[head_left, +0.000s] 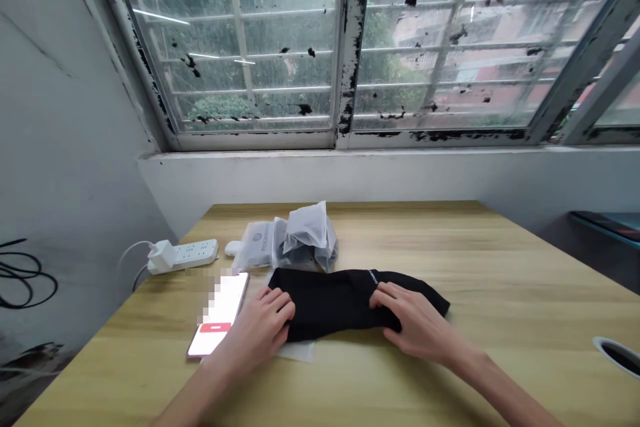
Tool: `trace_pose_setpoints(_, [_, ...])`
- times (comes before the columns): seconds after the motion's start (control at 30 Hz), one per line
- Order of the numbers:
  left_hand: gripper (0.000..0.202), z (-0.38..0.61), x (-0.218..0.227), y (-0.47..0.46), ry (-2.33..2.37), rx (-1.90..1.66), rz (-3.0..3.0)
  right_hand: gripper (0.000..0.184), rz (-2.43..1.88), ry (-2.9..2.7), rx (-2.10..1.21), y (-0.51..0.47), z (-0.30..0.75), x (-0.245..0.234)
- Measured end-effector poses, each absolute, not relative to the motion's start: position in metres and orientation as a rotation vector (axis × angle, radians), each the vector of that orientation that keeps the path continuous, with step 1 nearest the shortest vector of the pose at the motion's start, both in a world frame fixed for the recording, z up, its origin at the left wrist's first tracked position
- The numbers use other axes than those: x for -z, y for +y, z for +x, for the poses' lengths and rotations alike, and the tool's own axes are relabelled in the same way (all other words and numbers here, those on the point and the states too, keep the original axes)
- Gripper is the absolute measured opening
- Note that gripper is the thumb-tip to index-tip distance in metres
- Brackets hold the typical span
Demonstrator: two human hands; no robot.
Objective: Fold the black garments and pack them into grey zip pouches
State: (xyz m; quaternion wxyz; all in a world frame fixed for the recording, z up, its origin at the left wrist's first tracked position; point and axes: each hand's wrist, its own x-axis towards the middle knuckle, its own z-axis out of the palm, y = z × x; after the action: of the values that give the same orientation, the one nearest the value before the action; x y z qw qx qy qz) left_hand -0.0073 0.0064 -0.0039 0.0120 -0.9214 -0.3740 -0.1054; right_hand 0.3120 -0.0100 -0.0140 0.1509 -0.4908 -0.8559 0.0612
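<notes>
A long black piece of fabric [325,303] with small white lettering near its upper edge lies across the desk in front of me; whether it is a garment or a sleeve I cannot tell. My left hand [270,320] has its fingers curled over the left end, pinching the cloth. Toward the right end, my right hand [407,317] is closed on it, fingers on top and thumb at the lower edge. Partly covered by the fabric is a thin translucent plastic bag [300,351], showing below and beside my left hand.
A phone [220,313] with a lit screen lies left of my left hand. Behind the fabric are frosted pouches [257,245] holding dark contents and a small white object [232,248]. A power strip [195,252] sits at the left edge; a cable hole [620,355] is at right.
</notes>
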Motion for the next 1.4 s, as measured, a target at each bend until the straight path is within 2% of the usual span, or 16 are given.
trace_pose_setpoints(0.3, [0.018,-0.014,0.0,-0.002,-1.124,0.388,-3.046,0.03,-1.218,-2.486,-0.294,-0.014,0.312,0.009])
trace_pose_setpoints(0.43, [0.017,-0.016,0.004,0.003,-1.188,0.466,-3.012,0.027,-1.27,-2.445,-0.21,-0.009,0.328,0.003])
trace_pose_setpoints(0.53, [0.017,-0.018,0.003,0.009,-1.159,0.617,-2.932,0.022,-1.303,-2.333,-0.11,-0.004,0.337,-0.007])
trace_pose_setpoints(0.67, [0.014,-0.025,-0.007,0.012,-1.086,1.023,-2.642,0.024,-1.133,-2.103,0.087,-0.003,0.337,-0.02])
trace_pose_setpoints(0.73, [0.015,-0.029,-0.011,0.009,-1.041,1.105,-2.585,0.026,-1.051,-2.174,0.072,-0.007,0.333,-0.02])
trace_pose_setpoints(0.87, [0.019,-0.034,-0.011,-0.002,-1.014,0.853,-2.848,0.032,-1.141,-2.448,-0.161,-0.019,0.325,-0.006])
trace_pose_setpoints(1.0, [0.023,-0.033,-0.007,-0.011,-1.241,0.456,-3.068,0.028,-1.218,-2.431,-0.365,-0.023,0.326,0.001])
trace_pose_setpoints(1.07, [0.023,-0.031,-0.007,-0.013,-1.323,0.382,-3.079,0.026,-1.245,-2.354,-0.341,-0.018,0.332,0.003])
trace_pose_setpoints(1.2, [0.022,-0.028,-0.009,-0.014,-1.342,0.36,-3.069,0.027,-1.514,-2.095,-0.024,0.0,0.352,0.016])
trace_pose_setpoints(1.3, [0.02,-0.026,-0.007,-0.011,-1.289,0.363,-3.063,0.01,-1.628,-2.023,-0.067,0.01,0.366,0.025])
trace_pose_setpoints(1.4, [0.019,-0.026,-0.005,-0.007,-1.24,0.347,-3.05,0.019,-1.618,-2.019,-0.172,0.014,0.377,0.024])
